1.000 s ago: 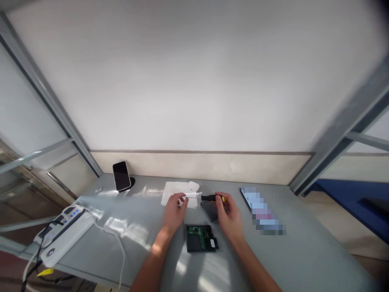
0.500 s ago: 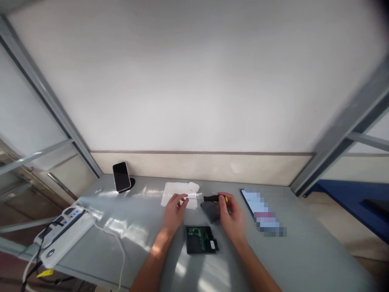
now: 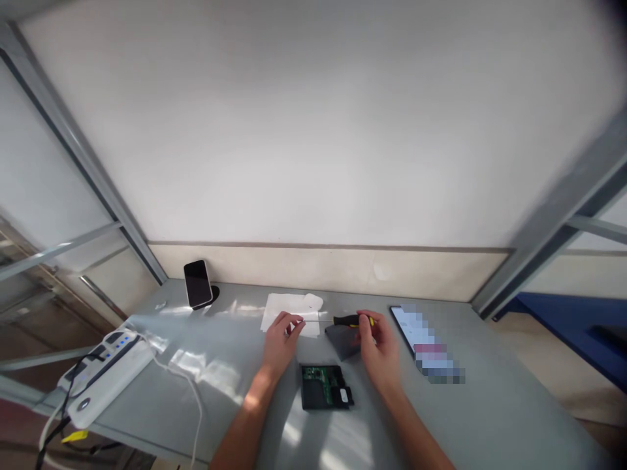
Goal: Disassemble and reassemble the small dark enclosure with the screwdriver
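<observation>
My right hand [image 3: 379, 343] is closed around the black and yellow handle of a screwdriver [image 3: 347, 320], held level with its thin shaft pointing left. At the shaft's tip my left hand [image 3: 283, 343] pinches thumb and forefinger together; what sits between them, if anything, is too small to make out. Beneath the screwdriver handle lies a dark grey flat cover [image 3: 343, 343], partly hidden by my right hand. Nearer to me, between my forearms, an opened black device with a green circuit board [image 3: 316, 388] rests on the table.
White paper [image 3: 279, 307] lies behind my left hand. To the right is a phone [image 3: 424, 346] with a lit, blurred screen. A white power strip [image 3: 105, 382] with cables occupies the left edge, and a small dark-screened device [image 3: 198, 284] stands at the back left.
My right hand and the screwdriver have shifted slightly right, so a little more of the shaft shows beside my left fingertips. My left hand has barely moved.
</observation>
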### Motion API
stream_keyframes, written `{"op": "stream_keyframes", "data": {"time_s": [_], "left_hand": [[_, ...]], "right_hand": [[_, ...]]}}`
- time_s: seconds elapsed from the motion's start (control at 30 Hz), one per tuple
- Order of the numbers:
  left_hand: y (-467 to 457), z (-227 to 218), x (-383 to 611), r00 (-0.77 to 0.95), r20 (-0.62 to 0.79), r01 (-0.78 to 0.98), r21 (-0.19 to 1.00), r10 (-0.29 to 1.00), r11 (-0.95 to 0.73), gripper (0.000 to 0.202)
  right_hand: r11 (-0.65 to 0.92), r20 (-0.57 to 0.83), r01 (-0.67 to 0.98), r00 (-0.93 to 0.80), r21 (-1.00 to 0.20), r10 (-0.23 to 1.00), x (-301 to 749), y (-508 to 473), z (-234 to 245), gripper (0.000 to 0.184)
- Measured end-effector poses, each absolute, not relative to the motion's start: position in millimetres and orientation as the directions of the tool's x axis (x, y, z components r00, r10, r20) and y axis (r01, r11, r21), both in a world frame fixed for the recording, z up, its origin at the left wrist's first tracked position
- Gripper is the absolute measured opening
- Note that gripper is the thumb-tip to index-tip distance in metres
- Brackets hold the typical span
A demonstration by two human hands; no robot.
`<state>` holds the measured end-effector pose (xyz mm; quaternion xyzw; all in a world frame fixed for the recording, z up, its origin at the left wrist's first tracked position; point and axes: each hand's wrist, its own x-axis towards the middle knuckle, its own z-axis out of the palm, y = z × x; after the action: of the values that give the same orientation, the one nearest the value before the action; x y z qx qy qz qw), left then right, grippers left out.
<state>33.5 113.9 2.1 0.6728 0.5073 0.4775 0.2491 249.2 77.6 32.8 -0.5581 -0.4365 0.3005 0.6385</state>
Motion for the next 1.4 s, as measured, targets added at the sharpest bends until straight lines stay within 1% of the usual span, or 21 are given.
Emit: {"op": "stream_keyframes", "data": {"time_s": [0.13, 0.33, 0.63, 1.13, 1.4], "left_hand": [[113.4, 1.5, 33.1, 0.058, 0.389, 0.451, 0.811, 0.919, -0.372, 0.02], [113.2, 0.3, 33.0, 0.07, 0.4, 0.466, 0.797, 0.914, -0.385, 0.019], [113.1, 0.7, 32.5, 0.084, 0.383, 0.457, 0.806, 0.92, -0.377, 0.015], [111.0, 3.8, 32.5, 0.126, 0.383, 0.48, 0.784, 0.915, -0.395, 0.014], [110.6, 3.2, 32.5, 0.141, 0.379, 0.478, 0.783, 0.914, -0.398, 0.014]], "right_hand": [[0.182, 0.217, 0.121, 0.429, -0.976, 0.877, 247.9, 77.9, 33.0, 0.054], [0.184, 0.247, 0.183, 0.432, -0.966, 0.868, 248.8, 77.8, 30.4, 0.054], [0.192, 0.249, 0.17, 0.44, -0.967, 0.863, 249.7, 77.5, 30.8, 0.052], [0.196, 0.247, 0.155, 0.479, -0.968, 0.842, 252.6, 81.0, 27.8, 0.054], [0.218, 0.261, 0.145, 0.463, -0.965, 0.847, 255.5, 81.9, 25.5, 0.052]]}}
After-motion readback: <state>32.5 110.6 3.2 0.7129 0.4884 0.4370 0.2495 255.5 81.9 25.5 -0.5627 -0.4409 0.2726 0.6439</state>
